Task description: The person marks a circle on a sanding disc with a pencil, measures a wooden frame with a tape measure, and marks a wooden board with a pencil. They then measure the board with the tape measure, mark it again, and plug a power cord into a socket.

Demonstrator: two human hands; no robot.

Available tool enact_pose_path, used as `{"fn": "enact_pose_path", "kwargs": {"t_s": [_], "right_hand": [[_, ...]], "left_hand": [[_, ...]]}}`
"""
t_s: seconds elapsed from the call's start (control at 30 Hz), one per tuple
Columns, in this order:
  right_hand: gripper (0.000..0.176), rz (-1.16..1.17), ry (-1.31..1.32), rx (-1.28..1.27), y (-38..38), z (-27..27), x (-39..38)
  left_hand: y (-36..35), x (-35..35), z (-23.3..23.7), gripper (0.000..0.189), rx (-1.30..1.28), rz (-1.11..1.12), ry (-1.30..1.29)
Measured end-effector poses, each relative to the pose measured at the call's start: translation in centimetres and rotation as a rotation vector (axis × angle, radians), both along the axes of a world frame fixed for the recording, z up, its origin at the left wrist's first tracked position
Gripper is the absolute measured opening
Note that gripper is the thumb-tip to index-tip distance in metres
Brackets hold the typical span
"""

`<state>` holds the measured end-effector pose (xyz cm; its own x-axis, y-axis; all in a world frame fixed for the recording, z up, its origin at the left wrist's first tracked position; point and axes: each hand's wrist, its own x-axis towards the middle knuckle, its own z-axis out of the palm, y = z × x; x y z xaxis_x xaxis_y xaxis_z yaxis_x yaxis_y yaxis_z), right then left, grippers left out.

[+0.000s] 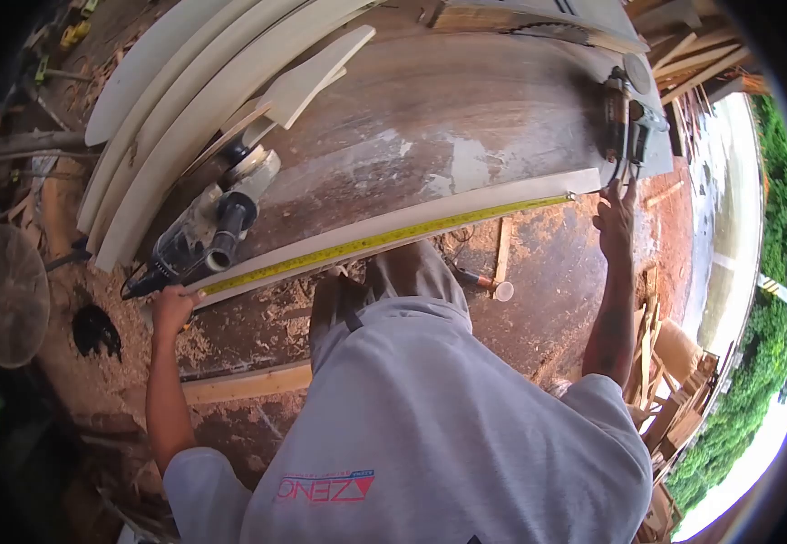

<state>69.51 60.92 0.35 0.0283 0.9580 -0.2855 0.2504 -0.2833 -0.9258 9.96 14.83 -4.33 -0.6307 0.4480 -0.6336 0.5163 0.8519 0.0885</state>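
Note:
A long pale wooden board (489,192) lies along the near edge of the work table. A yellow tape measure (393,237) is stretched along it, with its metal end tab near the board's right end. My left hand (174,310) is closed at the tape's left end; its case is mostly hidden there. Just beyond the board's right end is my right hand (617,222), its fingers stretched out and apart, close to a power tool (627,127). Beside my left hand rests a larger grey and black power tool (208,231).
Several curved pale wooden pieces (176,118) are stacked on the table (366,118) at the back left. A circular saw blade (552,33) lies at the far edge. Shavings cover the floor (539,299), where a tool with an orange part (477,279) lies. Scrap wood (684,390) is piled at right.

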Motion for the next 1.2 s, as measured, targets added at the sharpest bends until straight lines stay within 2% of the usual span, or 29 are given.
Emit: {"fn": "enact_pose_path", "kwargs": {"t_s": [0.1, 0.13, 0.3, 0.37, 0.43, 0.5, 0.57, 0.63, 0.7, 0.73, 0.77, 0.83, 0.87, 0.93, 1.07, 1.17, 1.2], "right_hand": [[0.064, 0.11, 0.282, -0.031, -1.5, 1.4, -1.8], [0.058, 0.063, 0.292, -0.042, -1.9, 1.8, -2.5], [0.052, 0.074, 0.193, 0.096, -6.7, 2.8, -4.7], [0.051, 0.1, 0.1, 0.046, -10.5, 3.3, -6.4], [0.061, 0.185, 0.343, -0.063, -15.0, 1.7, -9.1], [0.082, 0.436, 0.673, -0.182, -20.5, -0.4, -13.5], [0.104, 0.706, 0.782, -0.4, -25.8, -1.0, -18.9], [0.088, 0.891, 0.786, -0.579, -29.4, -0.7, -23.7], [0.056, 1.072, 0.598, -0.684, -31.8, -2.7, -26.7], [0.032, 1.24, 0.414, -0.346, -32.8, -4.3, -28.3], [0.032, 1.243, 0.405, -0.35, -32.8, -4.6, -30.1], [0.025, 1.716, 0.008, 0.179, -32.7, -4.8, -33.1], [0.025, 1.714, -0.009, 0.168, -33.6, -5.5, -33.8], [0.035, 1.559, 0.377, 0.351, -35.2, -7.0, -35.0], [0.043, 1.481, 0.343, 0.346, -36.3, -6.7, -35.6], [0.04, 1.411, 0.264, 0.403, -35.9, -7.4, -35.8], [0.035, 1.364, 0.259, 0.338, -35.7, -7.5, -36.0]], "left_hand": [[-0.4, -0.2, 0.0, 0.038, -0.026, 0.021, 0.052], [-0.6, -0.6, -0.5, 0.037, -0.008, 0.026, 0.041], [-0.6, -0.2, -0.9, 0.037, 0.032, 0.051, -0.013], [-0.3, -0.3, -0.7, 0.038, 0.022, 0.01, 0.016], [-0.3, 0.4, -0.4, 0.041, -0.022, -0.018, 0.07], [-1.0, -0.3, -1.7, 0.045, -0.03, -0.125, 0.104], [-0.4, 0.2, -0.3, 0.047, -0.067, -0.048, 0.094], [-0.5, 0.2, -0.7, 0.047, -0.09, -0.028, 0.108], [-0.1, 0.7, 0.7, 0.047, -0.091, -0.004, 0.087], [0.1, 0.7, 1.2, 0.047, -0.084, 0.007, 0.058], [0.0, 0.7, 1.0, 0.047, -0.082, 0.011, 0.05], [-0.5, 1.0, 0.3, 0.046, -0.055, 0.046, 0.095], [-0.6, 1.1, 0.3, 0.046, -0.051, 0.042, 0.078], [-0.3, 1.3, 0.7, 0.047, -0.061, 0.062, 0.088], [-0.5, 1.3, 0.6, 0.044, -0.03, 0.065, 0.116], [-0.8, 1.2, 0.4, 0.042, -0.019, 0.063, 0.096], [-1.0, 1.2, 0.3, 0.042, -0.026, 0.085, 0.101]]}}
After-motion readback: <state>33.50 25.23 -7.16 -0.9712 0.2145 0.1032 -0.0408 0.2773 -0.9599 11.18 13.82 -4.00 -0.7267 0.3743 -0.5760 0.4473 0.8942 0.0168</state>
